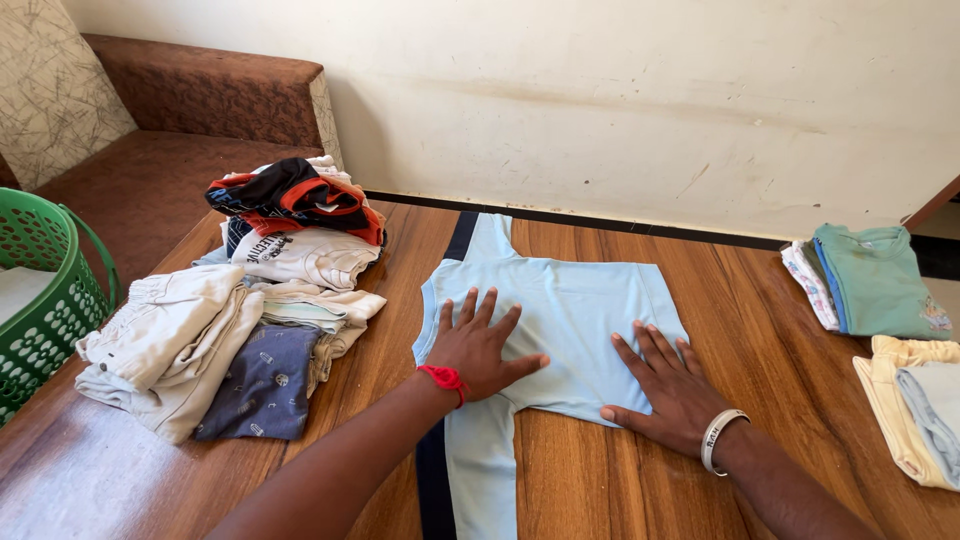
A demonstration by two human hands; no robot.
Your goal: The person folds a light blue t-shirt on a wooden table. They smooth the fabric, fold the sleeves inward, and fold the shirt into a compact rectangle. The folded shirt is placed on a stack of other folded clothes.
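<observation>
Both our hands, left (480, 345) and right (672, 388), press flat and open on pale blue shirt (570, 320), unfolded; unsorted heap (250, 300) remains left, folded stacks (880, 285) right on counter (760, 330).

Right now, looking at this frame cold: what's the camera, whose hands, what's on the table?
There is one picture, from a camera worn on a person's head, looking down at their own bare hands; no machine. The left hand and right hand both press flat, fingers spread, on a light blue shirt spread on a wooden table. Neither hand grips anything. To the left lies a loose pile of clothes beside a green basket. To the right sit folded clothes. A brown sofa stands behind.
</observation>
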